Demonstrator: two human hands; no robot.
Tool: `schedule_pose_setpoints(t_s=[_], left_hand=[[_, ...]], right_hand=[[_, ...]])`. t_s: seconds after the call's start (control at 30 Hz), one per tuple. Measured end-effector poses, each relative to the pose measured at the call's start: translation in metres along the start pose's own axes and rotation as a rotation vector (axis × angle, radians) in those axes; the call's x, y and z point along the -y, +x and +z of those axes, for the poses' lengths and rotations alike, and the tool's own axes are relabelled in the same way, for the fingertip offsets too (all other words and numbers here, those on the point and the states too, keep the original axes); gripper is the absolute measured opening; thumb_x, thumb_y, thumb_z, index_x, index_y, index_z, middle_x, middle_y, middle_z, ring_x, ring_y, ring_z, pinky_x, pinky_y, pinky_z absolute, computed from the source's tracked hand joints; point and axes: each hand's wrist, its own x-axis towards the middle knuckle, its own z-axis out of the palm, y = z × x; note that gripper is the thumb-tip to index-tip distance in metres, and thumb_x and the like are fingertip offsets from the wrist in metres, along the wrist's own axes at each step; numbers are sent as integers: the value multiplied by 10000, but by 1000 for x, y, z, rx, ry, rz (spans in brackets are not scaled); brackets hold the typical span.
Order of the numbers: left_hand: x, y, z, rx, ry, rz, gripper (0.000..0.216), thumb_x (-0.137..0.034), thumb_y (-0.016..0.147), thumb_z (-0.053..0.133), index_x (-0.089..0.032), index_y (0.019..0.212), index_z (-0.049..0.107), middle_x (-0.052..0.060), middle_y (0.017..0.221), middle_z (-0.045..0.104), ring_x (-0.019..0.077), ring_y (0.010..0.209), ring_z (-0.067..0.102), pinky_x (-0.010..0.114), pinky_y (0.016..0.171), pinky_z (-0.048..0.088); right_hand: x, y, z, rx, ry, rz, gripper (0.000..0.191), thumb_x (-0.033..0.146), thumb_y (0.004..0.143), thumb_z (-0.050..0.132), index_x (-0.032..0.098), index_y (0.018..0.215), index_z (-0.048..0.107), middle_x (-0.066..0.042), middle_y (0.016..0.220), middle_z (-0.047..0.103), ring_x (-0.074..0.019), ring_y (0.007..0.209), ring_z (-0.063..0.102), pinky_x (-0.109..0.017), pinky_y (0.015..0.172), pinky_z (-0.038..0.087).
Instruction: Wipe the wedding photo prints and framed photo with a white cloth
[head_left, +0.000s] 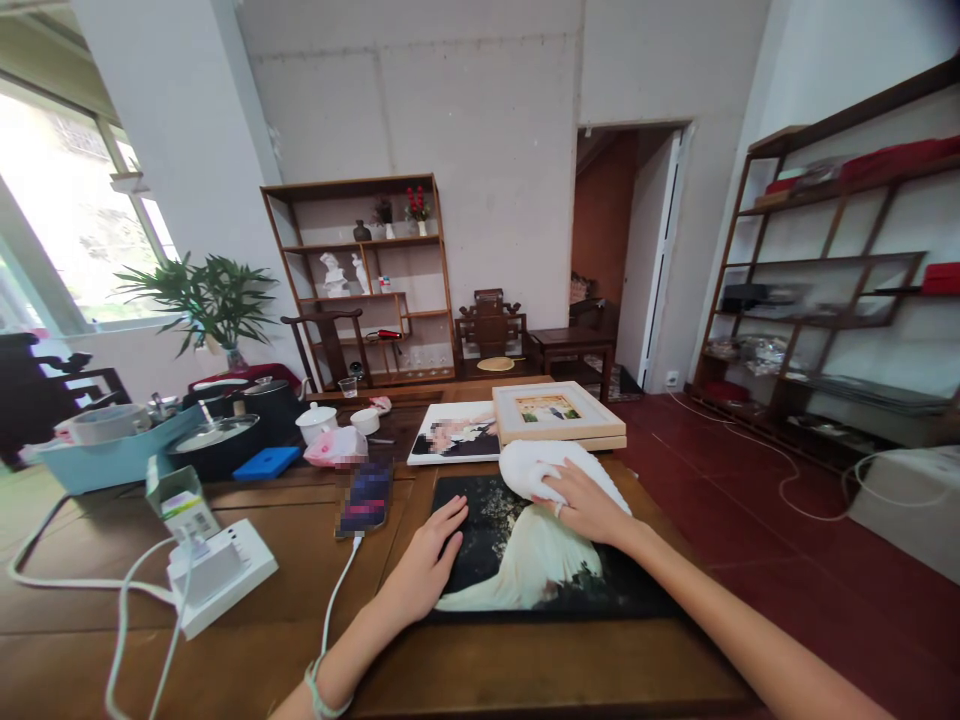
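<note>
A dark photo panel (517, 590) showing a long white gown lies flat on the wooden table in front of me. My left hand (431, 560) rests on its left edge, fingers stretched out and holding nothing. On the panel's upper right part, my right hand (581, 500) presses a white cloth (525, 465), with fingers bent into it. The cloth covers the panel's far right corner. Just behind stand a light wooden picture frame (555, 410) on top of another frame, and a white-edged photo panel (454, 432) to its left.
On the left are a phone (365, 498) on a charging cable, a white power strip (223, 580), a small open box (178, 497), a blue box (266, 462), a tissue pack (335, 446) and a white teapot (316, 423). The table's right edge (679, 510) runs close beside the panel.
</note>
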Motion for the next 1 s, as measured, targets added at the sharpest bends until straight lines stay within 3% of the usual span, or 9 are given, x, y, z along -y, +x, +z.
schedule_pose_setpoints(t_s=[0.1,0.27,0.37,0.47,0.7,0.87,1.0], left_hand=[[0,0,1,-8,-5,-5,348,-200,861,394,-211,1192,500,52,1314,459,181,1230,389,389,1028,320],[3,0,3,-21,-15,-4,348,-200,857,400,-212,1188,506,52,1308,467,184,1226,395,389,1028,321],[3,0,3,-8,-18,-10,350,-193,857,392,-211,1188,505,54,1309,465,181,1227,393,387,1031,318],[0,0,1,26,-13,-29,353,-192,865,369,-194,1188,509,66,1318,452,183,1231,388,383,1034,313],[-1,0,1,8,-16,-24,353,-182,862,374,-202,1189,503,60,1312,462,180,1236,381,401,1039,303],[-1,0,0,14,-4,-29,348,-192,866,373,-209,1190,500,60,1317,455,176,1235,382,402,1034,309],[-1,0,0,10,-3,-35,346,-201,864,381,-180,1186,507,74,1313,458,181,1232,387,388,1036,306]], right_hand=[[12,-8,6,-13,-21,22,280,284,860,390,145,999,590,-163,1229,500,-262,1235,318,-514,1017,159],[65,-46,6,17,7,15,292,140,766,412,172,1003,580,-131,1303,435,-242,1283,223,-525,1032,93],[95,-64,0,155,83,-102,322,141,705,453,198,994,582,-81,1333,409,-254,1298,173,-541,1035,55],[106,-68,-4,256,101,-193,357,145,662,487,193,1003,584,-67,1366,361,-285,1297,158,-553,1032,33],[66,-34,7,43,27,-93,277,215,781,452,202,1030,572,-103,1237,506,-222,1257,281,-468,1039,150],[27,4,8,-3,-2,-69,256,276,830,444,180,1014,593,-119,1185,543,-222,1212,356,-437,1020,216],[26,10,12,-25,-11,-28,267,241,840,416,155,1025,587,-137,1192,536,-233,1216,350,-461,1022,193]])
